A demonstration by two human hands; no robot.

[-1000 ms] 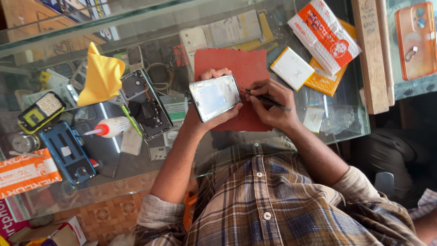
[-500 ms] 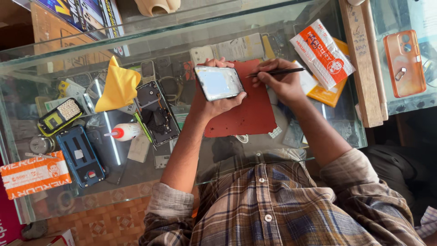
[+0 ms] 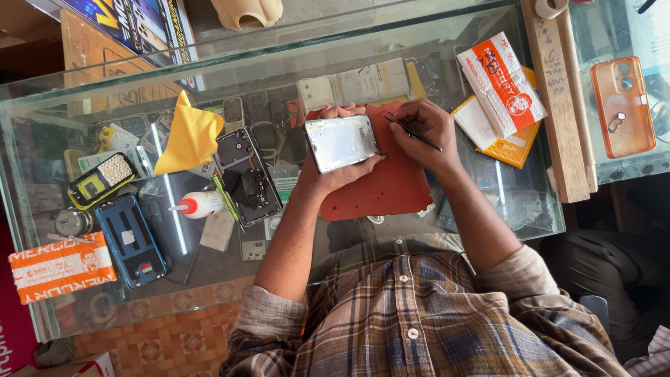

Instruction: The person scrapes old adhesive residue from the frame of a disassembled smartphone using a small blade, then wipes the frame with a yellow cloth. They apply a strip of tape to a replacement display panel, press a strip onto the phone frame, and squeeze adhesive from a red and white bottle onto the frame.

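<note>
1. a phone with a pale, shiny screen (image 3: 341, 142) is held just above the red work mat (image 3: 391, 188), near the middle of the glass counter top and toward its far edge.
2. the left hand (image 3: 333, 171) is curled around the phone from below, thumb along its near edge and fingertips (image 3: 347, 109) hooked over the far edge.
3. the right hand (image 3: 426, 136) is closed in a pinch on a thin dark tool (image 3: 416, 134), whose tip sits at the phone's right end; whether it touches the phone i cannot tell.
4. the mat lies flat on the glass, beneath both hands.
5. toward the right edge, an orange and white padded packet (image 3: 502, 82) lies across a yellow envelope (image 3: 513, 150), beside a wooden strip (image 3: 557, 105).
6. left of the mat lies an opened phone with its insides showing (image 3: 248, 178), just beside a small white glue bottle with a red tip (image 3: 201, 204).
7. a yellow cloth (image 3: 188, 136) sits beyond them, a blue phone shell (image 3: 130, 239) nearer the near left corner.
8. an orange carton (image 3: 61, 266) lies at the left edge.
</note>
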